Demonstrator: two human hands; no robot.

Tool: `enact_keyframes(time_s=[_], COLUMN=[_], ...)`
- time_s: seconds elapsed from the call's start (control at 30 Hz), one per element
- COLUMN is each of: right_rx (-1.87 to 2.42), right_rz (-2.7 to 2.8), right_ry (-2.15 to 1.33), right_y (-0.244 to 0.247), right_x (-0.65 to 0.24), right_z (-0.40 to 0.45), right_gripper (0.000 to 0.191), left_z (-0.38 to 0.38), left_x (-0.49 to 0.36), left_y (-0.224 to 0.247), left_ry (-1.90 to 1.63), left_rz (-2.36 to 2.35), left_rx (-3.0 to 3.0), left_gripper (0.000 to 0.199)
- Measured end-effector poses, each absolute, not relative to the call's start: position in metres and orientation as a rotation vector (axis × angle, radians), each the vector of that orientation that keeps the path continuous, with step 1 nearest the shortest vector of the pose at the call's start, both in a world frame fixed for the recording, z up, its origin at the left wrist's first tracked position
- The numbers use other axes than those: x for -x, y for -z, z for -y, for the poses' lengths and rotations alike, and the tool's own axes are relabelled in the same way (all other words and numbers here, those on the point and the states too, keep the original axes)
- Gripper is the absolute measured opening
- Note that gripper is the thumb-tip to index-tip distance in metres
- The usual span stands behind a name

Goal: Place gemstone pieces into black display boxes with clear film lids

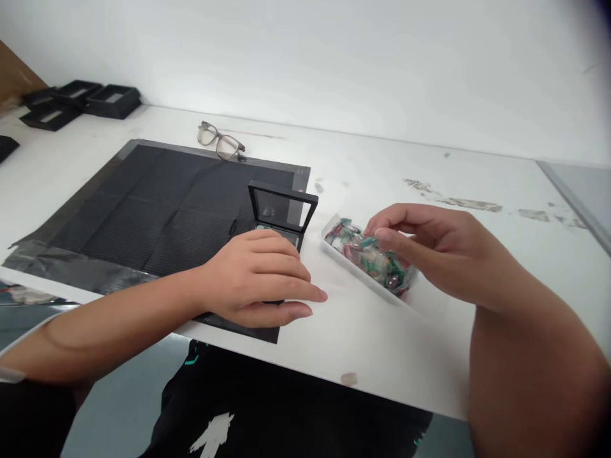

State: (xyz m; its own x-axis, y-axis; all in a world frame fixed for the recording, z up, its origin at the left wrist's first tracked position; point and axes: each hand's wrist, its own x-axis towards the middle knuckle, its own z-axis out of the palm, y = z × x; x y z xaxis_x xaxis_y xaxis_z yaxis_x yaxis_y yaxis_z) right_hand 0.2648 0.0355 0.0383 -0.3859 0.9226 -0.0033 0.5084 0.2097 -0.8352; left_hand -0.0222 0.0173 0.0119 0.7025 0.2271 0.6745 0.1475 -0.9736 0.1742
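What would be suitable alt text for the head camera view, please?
A person's right hand is at a white tray of small colourful pieces; the left hand partly hides an open black case at a dark mat's edge, with eyeglasses behind.

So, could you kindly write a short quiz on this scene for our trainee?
1. True or false: the right hand is over the white tray of small wrapped pieces.
2. The windowed black case has its lid: A) raised, B) pressed shut, C) missing.
3. What lies at the far edge of the ribbed black mat?

Key: 1. True. 2. A. 3. Eyeglasses.
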Motion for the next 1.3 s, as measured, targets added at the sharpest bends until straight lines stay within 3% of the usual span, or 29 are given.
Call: enact_keyframes(time_s=[0.27,0.53,0.8,1.07,1.3], right_rx=[1.213,1.379,1.362,1.198,1.271], right_rz=[1.736,1.617,1.564,1.660,1.554], right_ry=[-1.128,-1.010,-1.182,-1.082,-1.205], right_y=[-0.045,-0.041,-0.042,-0.039,-0.040], right_x=[-0.259,-0.256,-0.251,-0.250,-0.249], right_z=[-0.027,-0.032,-0.032,-0.032,-0.029], right_gripper=[0.031,0.044,0.032,0.015,0.025], left_z=[-0.017,-0.018,-0.017,-0.018,-0.018], left_x=[0.022,0.023,0.023,0.023,0.024], left_y=[-0.015,-0.013,-0.013,-0.012,-0.011], left_ry=[-1.162,-1.152,-1.115,-1.069,-1.060], left_rz=[-0.310,-0.316,-0.338,-0.368,-0.406], left_rx=[-2.825,-2.842,-2.850,-2.836,-2.839], left_gripper=[0.015,0.014,0.013,0.011,0.010])
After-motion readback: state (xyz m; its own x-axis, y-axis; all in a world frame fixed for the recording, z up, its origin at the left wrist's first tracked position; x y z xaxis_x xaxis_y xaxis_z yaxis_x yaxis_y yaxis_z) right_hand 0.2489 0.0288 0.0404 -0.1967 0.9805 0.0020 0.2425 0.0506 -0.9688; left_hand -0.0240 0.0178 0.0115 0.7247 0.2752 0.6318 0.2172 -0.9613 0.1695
